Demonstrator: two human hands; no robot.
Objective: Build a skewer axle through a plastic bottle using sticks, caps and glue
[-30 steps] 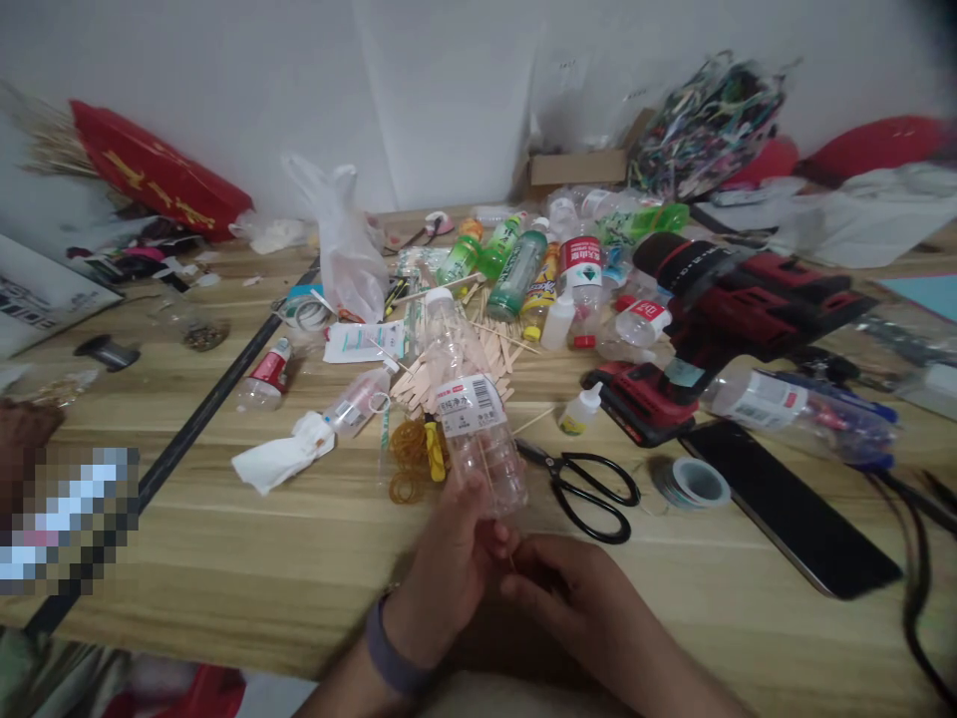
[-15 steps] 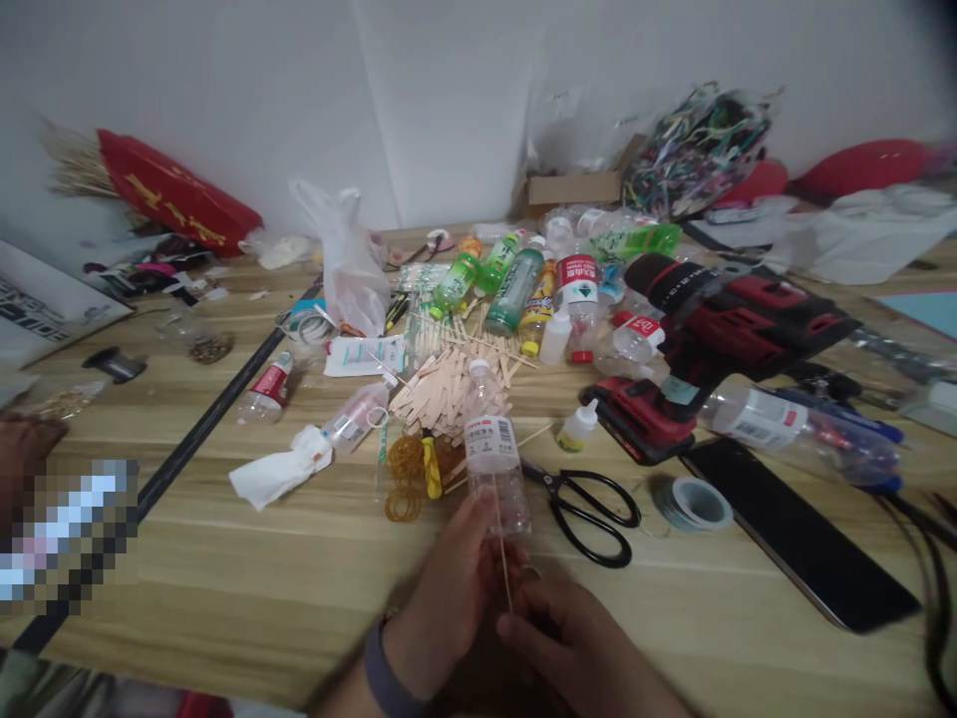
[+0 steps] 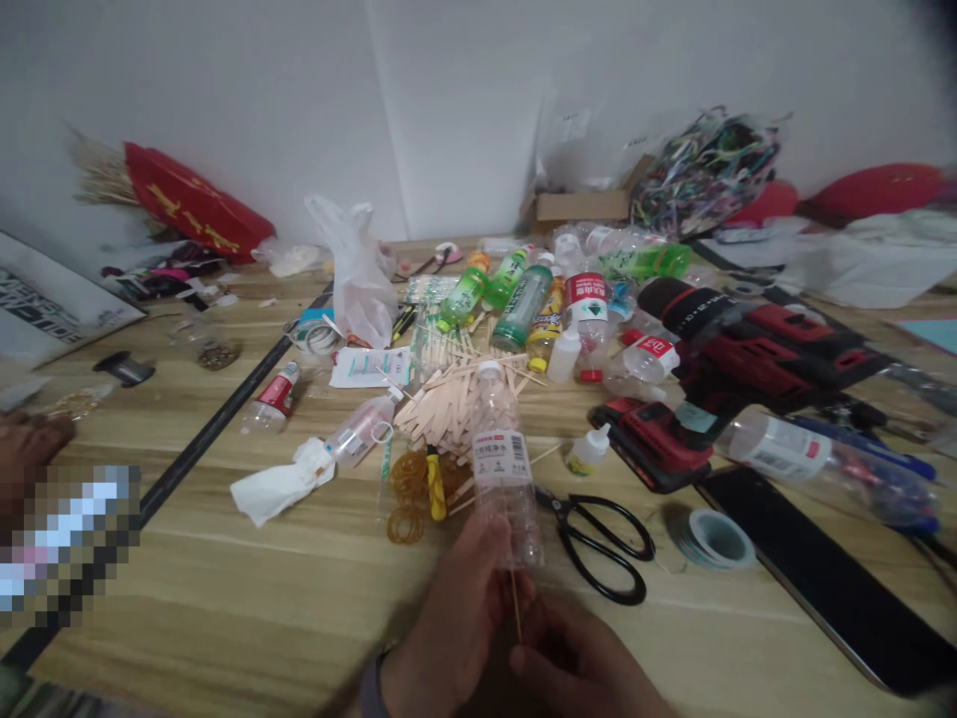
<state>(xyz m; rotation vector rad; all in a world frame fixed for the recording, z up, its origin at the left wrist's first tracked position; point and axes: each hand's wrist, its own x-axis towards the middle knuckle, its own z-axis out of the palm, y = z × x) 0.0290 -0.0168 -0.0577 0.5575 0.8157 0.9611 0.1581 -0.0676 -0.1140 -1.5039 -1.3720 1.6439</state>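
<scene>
A clear plastic bottle with a white cap and white label points away from me at the table's near middle. My left hand is closed round its lower end, the thumb lying along its side. A thin wooden stick runs from the bottle's base back toward me. Its near end is between the fingers of my right hand, which is closed just below and to the right. Black-handled scissors lie right of the bottle. On its left are a yellow-handled tool and rubber bands.
Flat wooden sticks are heaped beyond the bottle, with several plastic bottles behind. A red-black drill, a wire spool and a phone lie right. Another person's hand is at far left.
The view has shifted slightly, so most things appear lower and further right. Both hands keep their hold on the bottle and stick, with little change between them.
</scene>
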